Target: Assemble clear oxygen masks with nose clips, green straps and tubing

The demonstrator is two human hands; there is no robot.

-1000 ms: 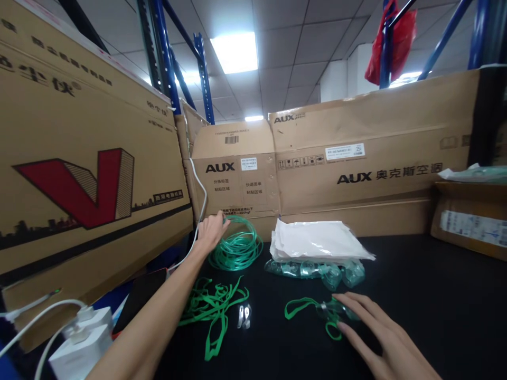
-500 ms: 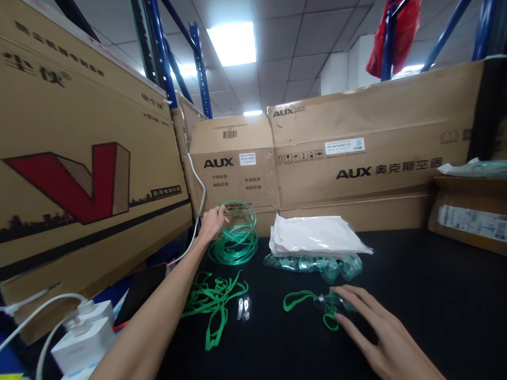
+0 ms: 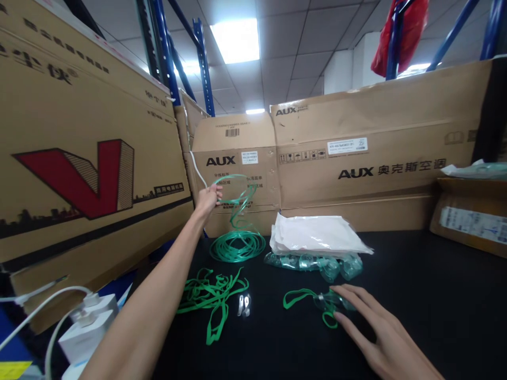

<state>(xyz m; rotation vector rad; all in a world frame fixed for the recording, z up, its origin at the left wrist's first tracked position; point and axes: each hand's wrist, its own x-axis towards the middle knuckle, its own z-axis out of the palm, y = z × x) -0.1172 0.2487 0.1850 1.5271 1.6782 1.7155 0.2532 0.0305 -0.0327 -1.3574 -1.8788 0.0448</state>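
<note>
My left hand (image 3: pixel 208 199) is stretched out to the far left of the black table (image 3: pixel 415 295) and pinches a loop of green clear tubing (image 3: pixel 236 196), lifted above the coiled pile of the same tubing (image 3: pixel 237 246). My right hand (image 3: pixel 376 330) lies flat with fingers spread, its fingertips on a clear mask with a green strap (image 3: pixel 317 305) at the front middle. A heap of green elastic straps (image 3: pixel 212 301) and two small metal clips (image 3: pixel 243 304) lie between my arms.
A stack of white plastic bags (image 3: pixel 317 235) rests on several clear green masks (image 3: pixel 320 264). Big cardboard boxes (image 3: pixel 356 158) wall the back and left (image 3: pixel 79 158). A white charger with cables (image 3: pixel 85 327) and a dark phone sit at the left edge. Another box (image 3: pixel 471 216) stands at right.
My left hand has risen from the tubing pile, pulling one loop of tubing up with it. My right hand has stayed on the mask.
</note>
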